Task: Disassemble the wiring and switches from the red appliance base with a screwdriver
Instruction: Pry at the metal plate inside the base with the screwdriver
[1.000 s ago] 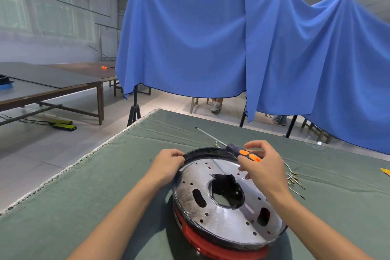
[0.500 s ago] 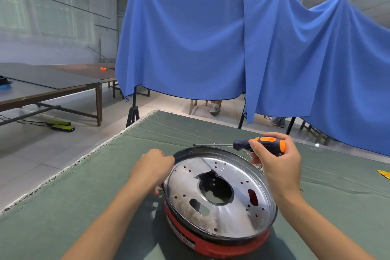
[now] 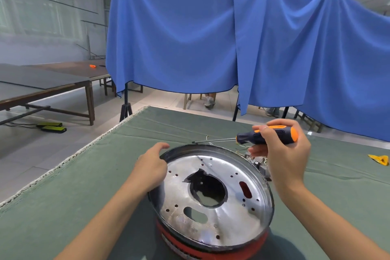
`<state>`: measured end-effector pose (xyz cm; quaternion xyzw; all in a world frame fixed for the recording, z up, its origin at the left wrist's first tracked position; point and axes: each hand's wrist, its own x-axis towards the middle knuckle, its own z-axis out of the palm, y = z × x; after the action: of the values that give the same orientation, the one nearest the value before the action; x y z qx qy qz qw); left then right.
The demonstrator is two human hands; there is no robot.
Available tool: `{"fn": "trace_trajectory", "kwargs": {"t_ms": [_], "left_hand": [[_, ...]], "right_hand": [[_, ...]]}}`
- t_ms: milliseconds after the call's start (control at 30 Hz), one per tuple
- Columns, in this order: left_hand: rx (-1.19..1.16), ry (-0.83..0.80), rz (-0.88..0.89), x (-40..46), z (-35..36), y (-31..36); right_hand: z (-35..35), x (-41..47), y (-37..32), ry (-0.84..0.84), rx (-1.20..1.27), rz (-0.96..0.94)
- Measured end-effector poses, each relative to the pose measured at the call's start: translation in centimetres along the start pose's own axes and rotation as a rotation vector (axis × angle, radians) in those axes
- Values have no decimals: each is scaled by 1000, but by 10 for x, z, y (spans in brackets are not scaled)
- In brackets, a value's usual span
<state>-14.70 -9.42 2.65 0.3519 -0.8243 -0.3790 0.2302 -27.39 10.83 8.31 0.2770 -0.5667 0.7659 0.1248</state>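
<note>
Right hand grips the screwdriver, shaft toward 9 o'clock. Left hand, fingers loosely spread and holding nothing, rests at 9 o'clock on the appliance base.

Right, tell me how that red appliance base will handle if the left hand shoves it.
The red appliance base sits tilted, so it may rock. The green cloth probably resists sliding. Its metal plate suggests it is stiff and fairly heavy.

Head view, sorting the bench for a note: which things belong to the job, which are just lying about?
Job: round red appliance base with silver metal plate; orange-and-black screwdriver gripped by right hand; left hand at the rim; thin loose wires.

Lying about: crumpled yellow scrap; blue draped cloth.
</note>
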Motion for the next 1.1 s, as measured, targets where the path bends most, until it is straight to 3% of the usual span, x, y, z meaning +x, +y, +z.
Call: {"fn": "trace_trajectory", "kwargs": {"t_ms": [167, 300, 400, 600, 833, 1100], "left_hand": [[194, -51, -38, -6, -2, 2], [-81, -120, -68, -6, 1, 4], [-105, -93, -47, -2, 3, 1], [-126, 32, -80, -4, 10, -1], [-147, 1, -67, -1, 16, -8], [-175, 10, 80, -6, 14, -6]], "right_hand": [[7, 4, -10, -77, -58, -110], [17, 9, -30, -133, -145, -251], [23, 17, -45, -140, -172, -303], [25, 30, -55, -154, -246, -313], [28, 35, -49, -167, -312, -283], [30, 34, -45, -192, -317, -244]]}}
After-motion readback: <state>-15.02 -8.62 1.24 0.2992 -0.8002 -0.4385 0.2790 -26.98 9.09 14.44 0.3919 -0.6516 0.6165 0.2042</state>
